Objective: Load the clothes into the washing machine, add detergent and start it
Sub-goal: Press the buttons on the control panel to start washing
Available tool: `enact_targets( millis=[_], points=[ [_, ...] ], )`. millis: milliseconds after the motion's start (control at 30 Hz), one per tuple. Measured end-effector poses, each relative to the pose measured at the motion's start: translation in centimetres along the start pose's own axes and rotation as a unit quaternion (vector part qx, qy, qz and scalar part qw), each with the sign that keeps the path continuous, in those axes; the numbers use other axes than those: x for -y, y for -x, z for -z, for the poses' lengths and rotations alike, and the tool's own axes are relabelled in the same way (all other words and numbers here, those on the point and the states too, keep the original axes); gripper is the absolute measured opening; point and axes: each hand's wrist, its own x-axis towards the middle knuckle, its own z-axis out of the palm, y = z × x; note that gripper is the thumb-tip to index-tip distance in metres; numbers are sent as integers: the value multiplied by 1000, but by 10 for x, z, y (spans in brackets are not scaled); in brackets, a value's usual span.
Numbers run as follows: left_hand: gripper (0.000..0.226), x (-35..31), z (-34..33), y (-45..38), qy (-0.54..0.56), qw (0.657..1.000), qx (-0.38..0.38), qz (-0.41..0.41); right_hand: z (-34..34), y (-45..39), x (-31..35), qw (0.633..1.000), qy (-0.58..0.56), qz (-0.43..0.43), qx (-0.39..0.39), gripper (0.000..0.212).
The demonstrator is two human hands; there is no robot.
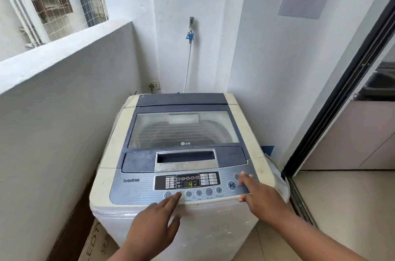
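Note:
A white top-loading washing machine with a blue-grey lid stands in the corner, lid down. Through the lid's window the drum shows dimly; no clothes can be made out. The control panel at the front has a lit display showing a green digit. My left hand reaches over the front edge, its index finger touching a round button in the lower row. My right hand lies on the panel's right end, fingers straight, index tip at the power button. No detergent is in view.
A low wall runs along the left, a white wall behind with a tap and hose and a socket. A sliding-door frame stands at right. A cardboard box sits at lower left.

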Motion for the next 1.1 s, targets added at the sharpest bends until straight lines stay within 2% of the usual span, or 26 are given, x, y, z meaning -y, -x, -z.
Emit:
enact_targets(
  millis=[100,200,267,367,500,600,733,900,1000,1100],
  points=[
    [43,28,2,-18,20,995,-87,-40,-21,9,-8,992,55,90,-74,78],
    [86,61,2,-43,-46,997,-54,-2,-26,7,-9,988,87,117,-56,88],
    [111,77,3,-59,-81,996,-30,-7,-27,6,-10,986,110,116,-42,92],
    [125,84,3,-75,-81,996,10,-34,-31,5,-13,987,108,109,-55,93],
    [134,87,3,-76,-37,995,41,-78,-38,7,-11,989,77,112,-61,84],
    [136,88,5,-76,-6,994,32,-102,-43,5,-12,985,76,116,-98,83],
    [131,88,5,-78,16,995,25,-98,-36,0,-8,980,110,108,-126,59],
    [124,86,9,-77,13,995,30,-97,-45,1,-14,984,97,77,-132,82],
    [125,85,10,-75,12,995,34,-94,-39,0,-10,995,44,14,-85,94],
    [125,85,9,-75,16,995,38,-91,-37,2,-10,998,21,-7,-60,94]
  ],
)
